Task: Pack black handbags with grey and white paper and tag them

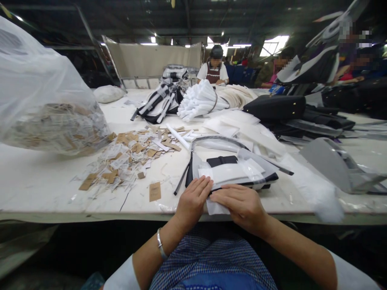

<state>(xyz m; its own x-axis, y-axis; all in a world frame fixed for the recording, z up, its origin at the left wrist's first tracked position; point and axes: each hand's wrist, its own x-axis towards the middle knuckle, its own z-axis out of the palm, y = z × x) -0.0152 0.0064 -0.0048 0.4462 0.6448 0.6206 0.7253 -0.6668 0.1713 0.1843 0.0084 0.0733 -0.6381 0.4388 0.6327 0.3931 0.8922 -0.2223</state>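
A black and white handbag [190,173] lies flat on the table before me, with white wrapping sheets [231,172] and clear film over its front. Its long handle [219,138], covered in a pale wrap, arches away behind it. My left hand [195,195] rests on the bag's near edge, fingers stretched out over the white sheet. Beside it, my right hand [238,203] lies along the same edge, its fingers straight and pointing left; its thumb is hidden. Beneath the right fingertips a corner of white sheet [217,208] hangs out toward me.
Loose tags with strings [130,155] are heaped at the left, near a large plastic bag [51,92] of tags. One brown tag [155,191] lies alone. White foam rolls [198,100], black bags [275,108] and a grey bag [329,165] stand farther off. A co-worker [213,72] sits opposite.
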